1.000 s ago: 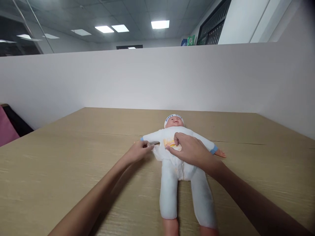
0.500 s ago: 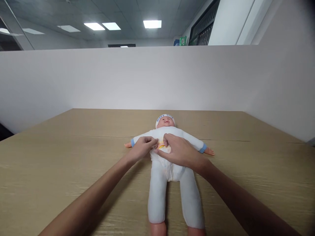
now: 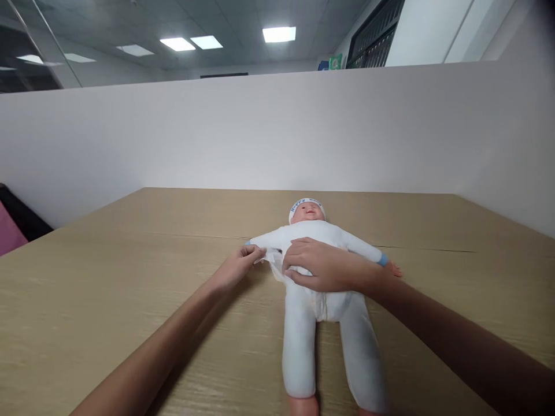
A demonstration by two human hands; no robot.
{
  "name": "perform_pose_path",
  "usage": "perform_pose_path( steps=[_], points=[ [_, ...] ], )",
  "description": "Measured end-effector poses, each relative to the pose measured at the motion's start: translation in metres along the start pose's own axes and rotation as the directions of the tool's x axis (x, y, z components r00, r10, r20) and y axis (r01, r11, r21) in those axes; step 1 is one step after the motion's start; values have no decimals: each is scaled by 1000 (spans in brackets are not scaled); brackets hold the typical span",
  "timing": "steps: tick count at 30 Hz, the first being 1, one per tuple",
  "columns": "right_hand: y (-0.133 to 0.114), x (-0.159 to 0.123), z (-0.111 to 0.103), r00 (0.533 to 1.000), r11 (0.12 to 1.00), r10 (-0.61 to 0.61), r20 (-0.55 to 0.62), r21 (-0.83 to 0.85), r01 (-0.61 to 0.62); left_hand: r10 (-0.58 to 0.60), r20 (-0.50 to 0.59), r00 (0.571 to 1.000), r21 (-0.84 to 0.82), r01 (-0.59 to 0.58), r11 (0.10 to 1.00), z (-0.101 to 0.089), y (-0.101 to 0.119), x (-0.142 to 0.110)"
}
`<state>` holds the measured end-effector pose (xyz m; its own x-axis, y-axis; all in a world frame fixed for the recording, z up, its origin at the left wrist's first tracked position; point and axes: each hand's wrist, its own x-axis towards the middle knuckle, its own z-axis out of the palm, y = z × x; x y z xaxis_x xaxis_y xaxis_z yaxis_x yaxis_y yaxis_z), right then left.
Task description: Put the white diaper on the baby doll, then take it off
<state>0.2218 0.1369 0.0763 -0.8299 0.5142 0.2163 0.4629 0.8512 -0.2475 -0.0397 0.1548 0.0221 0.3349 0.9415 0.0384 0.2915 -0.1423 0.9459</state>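
Under your right hand (image 3: pixel 318 266) the baby doll (image 3: pixel 323 300) lies face up on the tabletop (image 3: pixel 108 300), head away from you and legs pointing back toward you. Your right palm rests flat across its belly, fingers (image 3: pixel 299 254) held together and laid over the white garment (image 3: pixel 303 237), pressing the body down. Your left hand (image 3: pixel 236 268) sits just beside the doll's flank, its fingers (image 3: pixel 254 253) pinching a fold of that white cloth close to the doll's near arm. To do this well, I judge you should keep the right palm steady as the anchor so the soft body does not slide, and pull with the pinching fingers in short, even tugs along the cloth rather than upward, since lifting would likely bunch the fabric against your right fingertips. The doll's far arm, with its blue cuff (image 3: pixel 382 260), reaches out past your right wrist and lies free. Beyond your fingers a white partition wall (image 3: pixel 277 133) closes off the far edge of the tabletop, and well off to the side of your left forearm a pink and dark object (image 3: pixel 13 228) shows at the edge. Only your own right hand, overlapping the cloth you are pulling, crowds the work.
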Motion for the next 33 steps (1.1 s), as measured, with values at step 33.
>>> perform_pose_path(
  steps=[33],
  points=[
    [3, -12, 37, 741, 859, 468, -482, 50, -510, 256, -103, 961, -29, -260, 965, 64, 9, 31]
  ],
)
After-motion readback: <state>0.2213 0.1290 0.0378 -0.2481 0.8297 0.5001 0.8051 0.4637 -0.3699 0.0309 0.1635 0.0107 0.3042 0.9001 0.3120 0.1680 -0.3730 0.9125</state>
